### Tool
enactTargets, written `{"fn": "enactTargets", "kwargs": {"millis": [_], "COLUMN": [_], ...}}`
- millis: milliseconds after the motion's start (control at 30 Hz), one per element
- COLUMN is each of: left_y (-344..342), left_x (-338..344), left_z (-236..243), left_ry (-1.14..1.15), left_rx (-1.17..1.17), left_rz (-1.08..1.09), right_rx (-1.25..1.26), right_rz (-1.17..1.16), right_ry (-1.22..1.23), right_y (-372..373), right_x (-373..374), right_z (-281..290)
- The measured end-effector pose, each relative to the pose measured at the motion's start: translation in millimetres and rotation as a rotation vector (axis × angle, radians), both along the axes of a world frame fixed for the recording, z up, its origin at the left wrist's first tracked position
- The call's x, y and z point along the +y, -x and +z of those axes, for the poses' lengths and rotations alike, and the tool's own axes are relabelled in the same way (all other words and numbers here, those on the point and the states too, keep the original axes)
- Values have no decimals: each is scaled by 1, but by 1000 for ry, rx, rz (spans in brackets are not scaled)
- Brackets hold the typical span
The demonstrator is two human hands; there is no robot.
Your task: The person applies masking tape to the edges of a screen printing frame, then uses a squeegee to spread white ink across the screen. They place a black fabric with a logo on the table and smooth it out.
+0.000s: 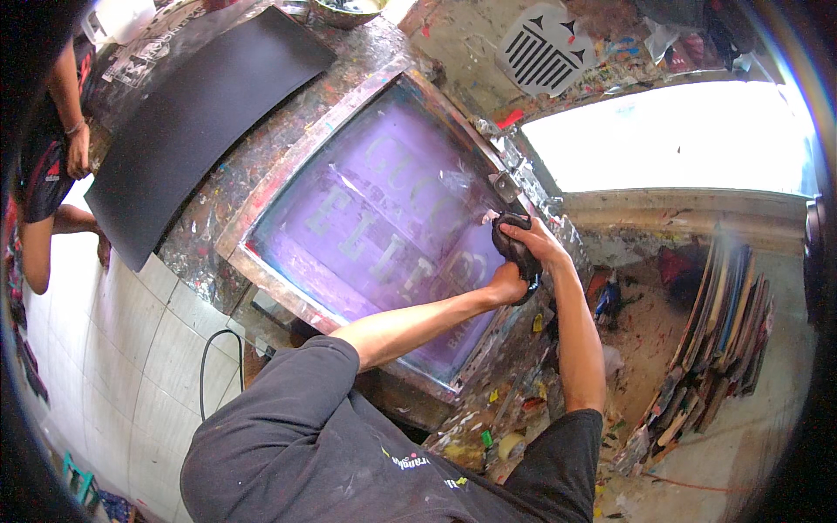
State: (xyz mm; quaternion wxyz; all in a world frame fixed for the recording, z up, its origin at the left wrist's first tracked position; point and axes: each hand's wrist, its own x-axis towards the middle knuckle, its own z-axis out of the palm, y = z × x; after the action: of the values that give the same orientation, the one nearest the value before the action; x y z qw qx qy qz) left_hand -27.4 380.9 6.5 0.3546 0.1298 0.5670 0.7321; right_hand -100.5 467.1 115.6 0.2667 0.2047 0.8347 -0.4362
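On the paint-stained worktop [209, 205], tiled floor [113, 322] beside: one purple screen [366, 213], one black sheet [214, 122]. Your two hands [507, 284] [546, 243]: fingers clenched around one black object [516, 250].

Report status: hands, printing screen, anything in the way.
Left hand, right hand gripping dark bundle. Purple printing screen lies below. Left forearm hides part of it.

A paint-spattered table [228, 190] carries a framed purple screen [357, 227], which lies beneath the left hand [506, 283]. Well to that hand's left, past the screen, a black sheet [209, 131] overhangs the table's edge. A bowl [349, 17] sits farther beyond the hand.
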Motion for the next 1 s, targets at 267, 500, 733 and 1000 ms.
{"fn": "enactTargets", "kwargs": {"millis": [267,500,733,1000], "left_y": [-9,-5,-24,-51], "left_x": [-1,-6,-15,14], "left_z": [9,16,31,-17], "left_ry": [-136,-150,-51,-131], "left_rx": [-28,-215,-207,-392], "left_rz": [13,-368,-130,176], "right_rx": [43,60,240,32], "right_rz": [-153,-280,-335,-161], "right_ry": [-74,-293,-238,5], "right_y": [-22,-62,-90,-54], "right_x": [14,21,35,19], "right_z": [4,16,-11,-34]}}
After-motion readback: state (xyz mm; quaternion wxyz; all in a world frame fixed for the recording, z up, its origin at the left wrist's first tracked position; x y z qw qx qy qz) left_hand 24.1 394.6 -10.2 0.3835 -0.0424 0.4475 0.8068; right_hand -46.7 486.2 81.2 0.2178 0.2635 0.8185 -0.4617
